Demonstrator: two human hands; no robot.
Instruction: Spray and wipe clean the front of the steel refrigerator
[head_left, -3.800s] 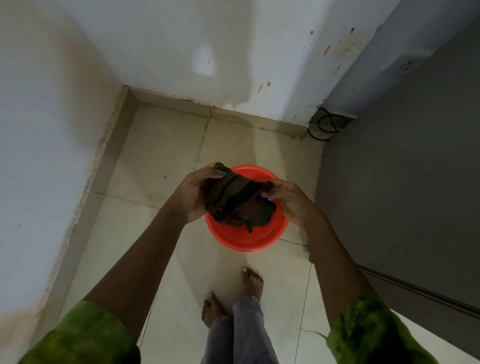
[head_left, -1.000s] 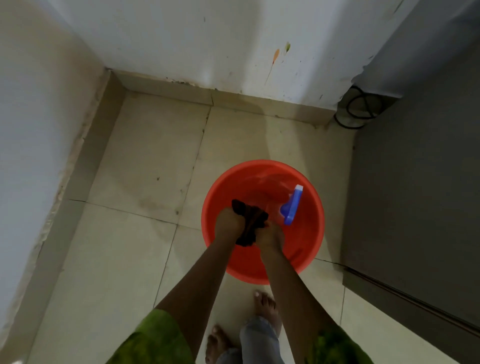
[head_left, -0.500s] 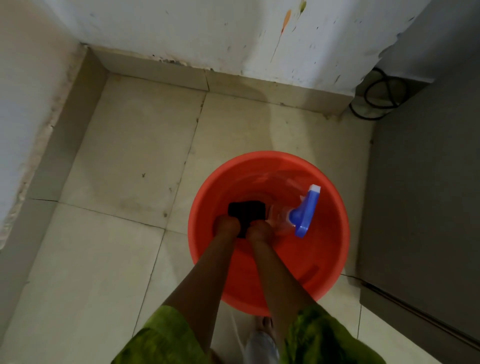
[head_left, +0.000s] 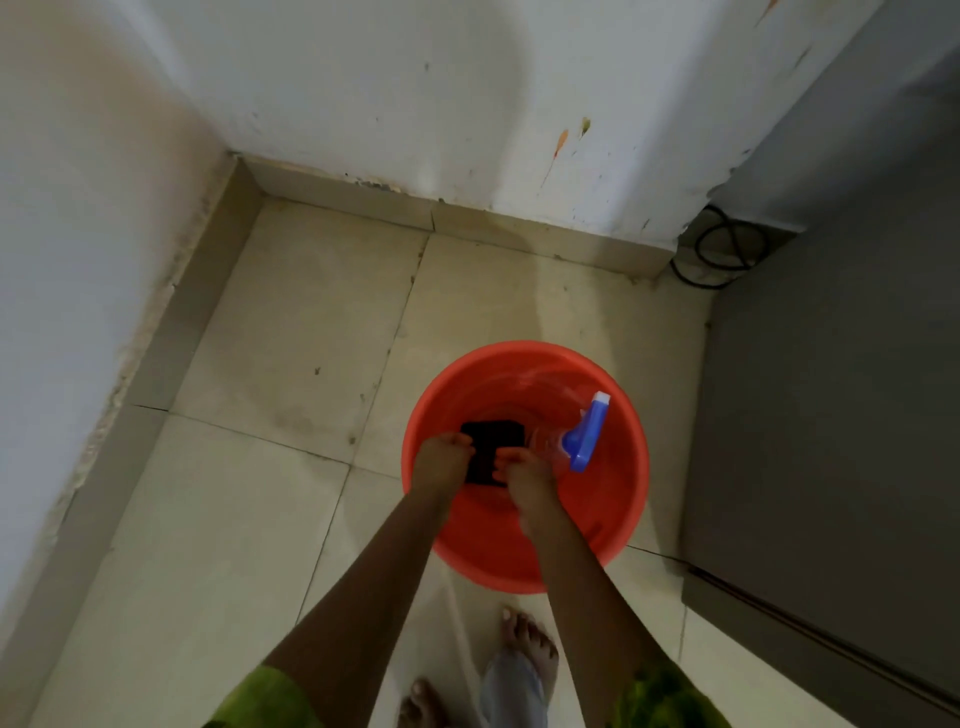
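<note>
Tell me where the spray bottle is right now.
In the head view, the spray bottle lies inside the red basin, on its right side, just right of the cloth and the right hand.

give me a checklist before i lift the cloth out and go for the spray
1. Grip on the cloth: the left hand and the right hand each hold an edge. Ok.
2. Cloth wet or wrung: too dark to judge. Cannot tell.
3. Spray in reach: it lies in the basin, just right of the right hand. Ok.
4. Liquid in the spray: the clear body is blurred. Cannot tell.
5. A hand free for the spray: both are on the cloth. Not ok.
6. Fridge close by: its grey front stands right of the basin. Ok.
</note>
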